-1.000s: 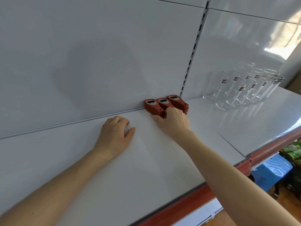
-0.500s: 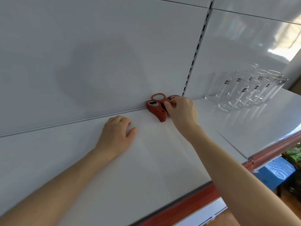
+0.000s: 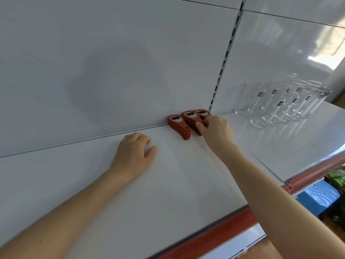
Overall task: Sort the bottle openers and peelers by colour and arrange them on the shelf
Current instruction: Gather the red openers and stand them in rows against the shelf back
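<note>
I see three stacks of red bottle openers (image 3: 188,122) at the back of the white shelf (image 3: 177,184), heads against the rear panel (image 3: 112,62), side by side. My right hand (image 3: 216,131) sits on the mid and right stacks; thumb and fingertips pinch the mid stack's handles, so that grip is narrow, holding openers. Left hand (image 3: 133,156) lies flat on the shelf, palm down, holding nothing, just left of the stacks w/o touching them. Clear glasses (image 3: 280,103) stand further right.
</note>
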### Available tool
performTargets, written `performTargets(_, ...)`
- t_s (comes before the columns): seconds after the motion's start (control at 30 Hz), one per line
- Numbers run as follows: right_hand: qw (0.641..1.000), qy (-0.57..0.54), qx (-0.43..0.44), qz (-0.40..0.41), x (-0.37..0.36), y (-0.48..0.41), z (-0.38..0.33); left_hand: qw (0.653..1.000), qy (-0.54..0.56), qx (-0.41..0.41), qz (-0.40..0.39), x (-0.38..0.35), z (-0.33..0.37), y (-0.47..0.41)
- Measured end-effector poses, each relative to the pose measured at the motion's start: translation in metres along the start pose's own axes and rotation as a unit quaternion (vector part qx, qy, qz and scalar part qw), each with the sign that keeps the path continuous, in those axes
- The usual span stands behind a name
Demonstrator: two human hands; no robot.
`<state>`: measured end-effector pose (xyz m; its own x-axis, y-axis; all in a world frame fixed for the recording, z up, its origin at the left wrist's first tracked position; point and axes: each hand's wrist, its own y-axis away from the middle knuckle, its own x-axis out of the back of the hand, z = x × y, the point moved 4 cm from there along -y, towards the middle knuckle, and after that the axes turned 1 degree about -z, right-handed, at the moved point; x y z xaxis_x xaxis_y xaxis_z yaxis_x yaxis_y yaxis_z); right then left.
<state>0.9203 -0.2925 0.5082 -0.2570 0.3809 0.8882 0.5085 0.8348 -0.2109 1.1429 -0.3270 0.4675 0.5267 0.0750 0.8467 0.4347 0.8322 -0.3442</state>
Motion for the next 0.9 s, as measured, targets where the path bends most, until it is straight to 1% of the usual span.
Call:
performTargets(0.4, 1.000, 0.008, 0.013, 0.009, 0.0000, 0.0014, 0.0006, 1.000, 0.000, 0.009, -0.009, 0.0013, 0.0014, 0.0003)
performTargets(0.63, 1.000, 0.008, 0.006, 0.002, -0.0007, -0.0006, -0.0002, 1.000, 0.001, 0.013, -0.012, 0.0028, 0.0027, 0.0010)
performTargets(0.77, 1.000, 0.010, 0.004, -0.016, 0.0010, -0.0001, -0.0006, 1.000, 0.005, 0.016, -0.014, 0.0026, 0.0025, 0.0011)
performTargets(0.9, 1.000, 0.005, 0.019, -0.022, 0.0031, 0.0029, 0.0006, 1.000, 0.005, 0.014, -0.014, 0.0028, 0.0027, 0.0014)
